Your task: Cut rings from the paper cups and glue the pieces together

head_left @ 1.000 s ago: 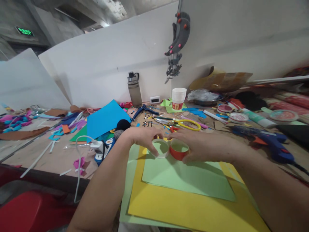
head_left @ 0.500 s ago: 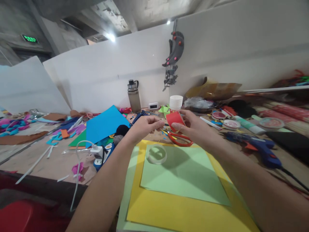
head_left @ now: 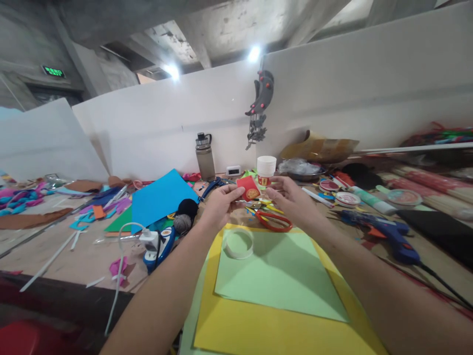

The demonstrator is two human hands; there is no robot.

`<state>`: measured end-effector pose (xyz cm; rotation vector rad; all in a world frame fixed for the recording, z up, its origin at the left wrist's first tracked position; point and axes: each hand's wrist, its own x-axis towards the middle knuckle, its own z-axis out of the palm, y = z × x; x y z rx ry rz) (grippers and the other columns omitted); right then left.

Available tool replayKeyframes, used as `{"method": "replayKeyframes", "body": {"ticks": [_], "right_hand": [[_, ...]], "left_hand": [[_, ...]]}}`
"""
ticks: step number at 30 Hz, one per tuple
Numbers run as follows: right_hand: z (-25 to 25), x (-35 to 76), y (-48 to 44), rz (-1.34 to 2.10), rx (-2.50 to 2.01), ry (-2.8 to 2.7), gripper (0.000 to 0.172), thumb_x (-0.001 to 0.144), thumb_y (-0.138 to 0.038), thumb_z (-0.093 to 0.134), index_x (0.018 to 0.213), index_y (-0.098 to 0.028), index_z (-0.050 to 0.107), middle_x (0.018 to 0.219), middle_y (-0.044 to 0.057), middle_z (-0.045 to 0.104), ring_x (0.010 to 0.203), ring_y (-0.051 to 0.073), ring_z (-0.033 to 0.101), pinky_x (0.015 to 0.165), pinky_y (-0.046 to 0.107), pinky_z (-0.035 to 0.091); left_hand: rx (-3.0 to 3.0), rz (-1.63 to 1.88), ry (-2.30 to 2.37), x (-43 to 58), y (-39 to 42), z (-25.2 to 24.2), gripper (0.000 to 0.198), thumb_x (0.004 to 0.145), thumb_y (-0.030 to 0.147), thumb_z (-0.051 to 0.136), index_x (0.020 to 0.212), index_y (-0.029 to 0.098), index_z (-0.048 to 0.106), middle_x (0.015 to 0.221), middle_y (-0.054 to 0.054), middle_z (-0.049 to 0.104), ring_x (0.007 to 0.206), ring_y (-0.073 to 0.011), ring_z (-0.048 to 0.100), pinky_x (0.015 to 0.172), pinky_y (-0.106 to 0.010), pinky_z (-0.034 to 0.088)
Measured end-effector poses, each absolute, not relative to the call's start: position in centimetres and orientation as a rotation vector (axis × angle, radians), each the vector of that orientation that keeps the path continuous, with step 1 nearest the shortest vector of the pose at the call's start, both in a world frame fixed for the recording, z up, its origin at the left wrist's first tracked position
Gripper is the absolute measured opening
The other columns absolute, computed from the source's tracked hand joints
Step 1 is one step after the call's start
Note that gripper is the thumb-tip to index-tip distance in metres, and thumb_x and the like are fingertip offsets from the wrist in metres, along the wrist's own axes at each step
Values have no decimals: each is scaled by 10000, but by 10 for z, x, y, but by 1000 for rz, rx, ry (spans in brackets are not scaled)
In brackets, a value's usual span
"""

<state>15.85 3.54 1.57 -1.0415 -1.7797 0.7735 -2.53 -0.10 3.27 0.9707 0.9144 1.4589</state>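
Observation:
My left hand (head_left: 219,203) pinches a small red paper piece (head_left: 249,188) with a gold mark and holds it up above the table. My right hand (head_left: 293,199) hovers just right of the piece with its fingers loosely apart, touching nothing that I can see. Below the hands a red ring (head_left: 275,222) lies at the far edge of a light green sheet (head_left: 281,276). A clear tape roll (head_left: 239,243) sits on that sheet's far left corner. The green sheet rests on a larger yellow sheet (head_left: 258,330).
A stack of white paper cups (head_left: 266,170) and a grey bottle (head_left: 205,157) stand by the back wall. A blue glue gun (head_left: 384,231) lies to the right. A blue paper sheet (head_left: 158,197), a black pom-pom (head_left: 186,207) and a white charger (head_left: 150,239) lie left among scraps.
Both hands rose off the green sheet, leaving the clear roll and red ring lying there. The red piece passed from my right hand into my left.

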Motion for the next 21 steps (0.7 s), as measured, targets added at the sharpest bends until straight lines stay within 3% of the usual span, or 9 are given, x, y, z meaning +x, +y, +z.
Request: {"method": "replayKeyframes", "body": {"ticks": [4,7,9,12,14,18,21], "right_hand": [[7,164,45,363,-1366,-2169,188,873,-250,558,1023,-165,630,1014,110,697,873,213,643,760,311,471],[-5,162,46,137,-1451,-2466,204,863,-248,590,1013,-129,660,1075,158,681,1001,275,615,826,338,442],[-12,159,45,68,-1481,-2522,301,849,-243,621,1110,-95,645,1170,205,638,1108,330,565,891,380,417],[-18,157,47,32,-1538,-2485,457,821,-212,660,1251,-75,588,1281,261,554,1214,384,485,948,429,381],[-19,158,51,53,-1558,-2474,474,812,-224,676,1255,-78,592,1270,268,557,1197,376,501,935,418,390],[-19,162,60,225,-1494,-2457,479,763,-188,714,1230,-142,620,1138,183,660,1024,300,613,836,340,436],[-18,163,61,318,-1437,-2362,515,732,-140,711,1238,-160,615,1086,161,687,1024,308,618,826,342,436]], "left_hand": [[817,1548,954,-31,5,30,133,707,156,761,731,124,634,679,-25,672,554,-88,608,536,-198,522],[732,1596,967,-33,8,27,94,752,109,707,727,118,616,672,-38,671,560,-97,618,544,-210,542],[698,1615,964,-34,11,24,90,778,94,672,720,113,607,659,-42,666,559,-97,618,552,-211,549],[676,1633,956,-36,15,19,109,794,91,654,704,110,596,648,-46,660,569,-98,623,575,-213,556],[674,1647,954,-37,17,16,130,797,92,653,686,112,589,635,-45,654,575,-103,626,611,-231,567],[663,1678,960,-37,20,13,167,796,91,659,651,116,579,605,-30,636,568,-101,618,720,-294,586],[668,1703,956,-37,20,13,144,795,97,663,672,113,590,653,-43,661,599,-107,634,711,-286,582]]}}
